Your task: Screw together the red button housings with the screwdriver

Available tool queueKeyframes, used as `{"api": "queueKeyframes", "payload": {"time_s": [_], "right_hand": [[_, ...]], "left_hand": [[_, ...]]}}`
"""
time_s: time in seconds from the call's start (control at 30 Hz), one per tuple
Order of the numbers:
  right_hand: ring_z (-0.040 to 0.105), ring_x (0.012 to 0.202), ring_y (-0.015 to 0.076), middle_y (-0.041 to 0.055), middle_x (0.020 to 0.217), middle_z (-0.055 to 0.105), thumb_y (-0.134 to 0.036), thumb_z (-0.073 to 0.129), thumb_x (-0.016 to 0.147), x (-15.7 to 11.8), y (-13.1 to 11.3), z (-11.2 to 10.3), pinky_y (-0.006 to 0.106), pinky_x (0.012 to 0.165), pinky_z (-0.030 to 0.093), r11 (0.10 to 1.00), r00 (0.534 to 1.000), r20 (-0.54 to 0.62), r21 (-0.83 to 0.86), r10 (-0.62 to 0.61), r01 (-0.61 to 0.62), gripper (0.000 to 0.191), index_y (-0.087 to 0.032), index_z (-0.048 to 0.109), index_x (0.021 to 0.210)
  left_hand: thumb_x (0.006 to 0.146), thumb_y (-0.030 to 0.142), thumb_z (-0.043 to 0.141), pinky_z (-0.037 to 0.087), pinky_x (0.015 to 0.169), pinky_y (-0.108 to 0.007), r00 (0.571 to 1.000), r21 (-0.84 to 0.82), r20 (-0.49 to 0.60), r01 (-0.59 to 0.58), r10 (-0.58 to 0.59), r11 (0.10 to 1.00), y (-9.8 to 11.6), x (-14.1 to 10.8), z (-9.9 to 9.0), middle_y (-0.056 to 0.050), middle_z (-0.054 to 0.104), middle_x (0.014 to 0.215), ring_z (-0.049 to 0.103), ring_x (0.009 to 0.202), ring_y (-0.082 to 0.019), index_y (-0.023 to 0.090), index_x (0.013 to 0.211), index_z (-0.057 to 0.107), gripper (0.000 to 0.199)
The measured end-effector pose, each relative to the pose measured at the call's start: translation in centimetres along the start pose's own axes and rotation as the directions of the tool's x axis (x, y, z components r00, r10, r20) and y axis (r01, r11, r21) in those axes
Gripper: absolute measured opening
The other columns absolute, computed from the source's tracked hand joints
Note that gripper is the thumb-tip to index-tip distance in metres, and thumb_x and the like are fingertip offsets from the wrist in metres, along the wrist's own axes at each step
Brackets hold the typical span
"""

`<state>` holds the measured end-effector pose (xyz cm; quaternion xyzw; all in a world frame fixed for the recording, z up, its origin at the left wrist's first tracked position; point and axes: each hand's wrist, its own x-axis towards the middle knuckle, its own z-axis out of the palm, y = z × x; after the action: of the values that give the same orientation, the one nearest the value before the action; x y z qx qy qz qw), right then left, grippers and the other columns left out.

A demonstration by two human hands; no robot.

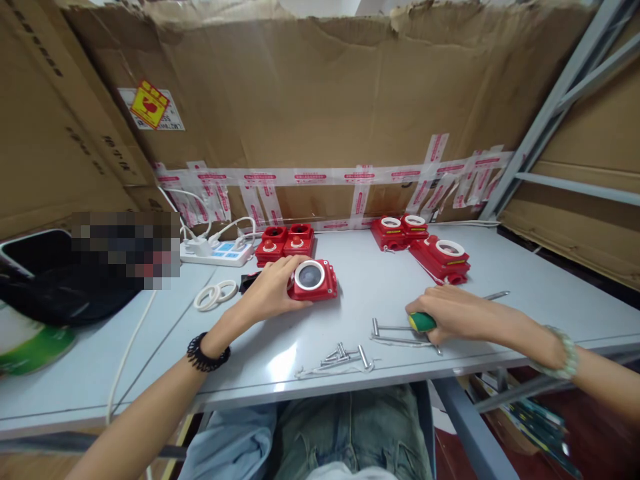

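Observation:
My left hand (273, 290) is closed on the left side of a red box with a white ring around a dark round window (327, 283), on the table. My right hand (443, 310) is wrapped round a screwdriver with a green and yellow handle (423, 323); its metal shaft points out to the right past my hand. Just below and left of that hand lie T-shaped metal rods (393, 327) with white string. Small screws (340, 353) and another T-shaped rod (363, 359) lie near the table's front edge.
Red boxes stand at the back centre (285, 245) and back right (400, 230), with another (443, 259) beyond my right hand. White rings (207, 298) and a white power strip (220, 253) are left. A cardboard wall (320, 100) rises behind; a black tray (55, 287) sits far left.

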<state>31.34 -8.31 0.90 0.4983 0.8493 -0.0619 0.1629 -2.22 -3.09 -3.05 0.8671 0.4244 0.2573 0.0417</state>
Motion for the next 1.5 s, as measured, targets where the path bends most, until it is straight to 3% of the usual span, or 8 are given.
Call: {"api": "queueKeyframes", "payload": {"time_s": [0.37,0.47,0.53,0.6,0.67,0.73,0.83,1.5], "right_hand": [[0.056,0.069,0.0195,0.0033,0.069,0.062,-0.016,0.061,0.064,-0.5,0.0,-0.3,0.028,0.057,0.025,1.0,1.0,0.013,0.018,0.001,-0.001,0.008,-0.022,0.058,0.07],[0.053,0.061,0.0163,0.0006,0.065,0.059,-0.026,0.065,0.07,-0.3,0.0,-1.6,0.028,0.057,0.028,0.992,0.982,-0.191,0.126,-0.001,0.026,0.01,-0.023,0.063,0.078],[0.05,0.058,0.013,-0.0014,0.067,0.059,-0.036,0.067,0.076,0.2,-0.6,-2.8,0.026,0.057,0.033,0.933,0.881,-0.474,0.317,0.002,0.168,0.022,-0.023,0.063,0.093],[0.045,0.052,0.0092,-0.0032,0.066,0.056,-0.04,0.069,0.076,1.2,-1.9,-4.1,0.024,0.051,0.033,0.738,0.706,-0.699,0.534,0.112,0.412,0.022,-0.022,0.059,0.083],[0.033,0.041,0.0064,-0.0075,0.051,0.042,-0.042,0.065,0.079,2.7,-3.6,-5.3,0.022,0.041,0.025,0.346,0.605,-0.742,0.671,0.289,0.656,0.03,-0.022,0.046,0.067],[0.023,0.035,0.0054,-0.0104,0.042,0.029,-0.049,0.06,0.079,4.3,-5.3,-6.1,0.021,0.036,0.018,-0.024,0.633,-0.695,0.667,0.342,0.745,0.039,-0.023,0.038,0.061],[0.019,0.033,0.0039,-0.0117,0.04,0.028,-0.05,0.061,0.076,6.5,-7.0,-6.2,0.019,0.035,0.018,-0.278,0.682,-0.622,0.626,0.386,0.728,0.04,-0.022,0.036,0.06],[0.031,0.034,0.0029,-0.0111,0.043,0.036,-0.047,0.074,0.071,7.9,-8.4,-5.2,0.017,0.034,0.025,-0.257,0.614,-0.52,0.601,0.595,0.757,0.044,-0.021,0.041,0.061]], "left_hand": [[0.067,0.042,0.08,0.052,0.092,-0.042,0.989,-0.242,0.144,-0.01,0.046,0.97,0.7,0.5,0.8,-0.009,0.065,0.125,0.064,0.111,-0.029,0.024,0.125,0.049,0.068],[0.068,0.042,0.08,0.051,0.094,-0.039,0.983,-0.297,0.168,-0.02,0.073,0.955,0.9,0.8,1.0,-0.009,0.064,0.126,0.063,0.112,-0.027,0.024,0.125,0.049,0.067],[0.068,0.043,0.08,0.05,0.094,-0.038,0.979,-0.328,0.189,-0.011,0.077,0.944,1.3,1.0,1.1,-0.007,0.065,0.124,0.064,0.11,-0.026,0.024,0.125,0.049,0.067],[0.07,0.046,0.078,0.051,0.092,-0.038,0.974,-0.359,0.21,0.001,0.08,0.933,1.8,1.3,1.2,-0.007,0.066,0.121,0.065,0.106,-0.025,0.024,0.124,0.05,0.065],[0.073,0.049,0.076,0.051,0.088,-0.037,0.972,-0.373,0.225,0.018,0.071,0.928,2.3,1.6,1.3,-0.007,0.066,0.119,0.065,0.103,-0.025,0.023,0.123,0.05,0.062],[0.074,0.049,0.074,0.052,0.086,-0.037,0.974,-0.369,0.22,0.032,0.054,0.929,2.7,1.7,1.5,-0.007,0.067,0.116,0.066,0.1,-0.025,0.023,0.122,0.05,0.06],[0.074,0.05,0.074,0.052,0.085,-0.036,0.979,-0.371,0.201,0.044,0.035,0.928,2.9,1.6,1.8,-0.006,0.067,0.115,0.066,0.098,-0.025,0.023,0.122,0.05,0.06],[0.072,0.053,0.075,0.052,0.085,-0.036,0.98,-0.364,0.194,0.041,0.033,0.93,2.7,1.6,2.2,-0.005,0.067,0.114,0.066,0.098,-0.025,0.023,0.121,0.05,0.062]]}}
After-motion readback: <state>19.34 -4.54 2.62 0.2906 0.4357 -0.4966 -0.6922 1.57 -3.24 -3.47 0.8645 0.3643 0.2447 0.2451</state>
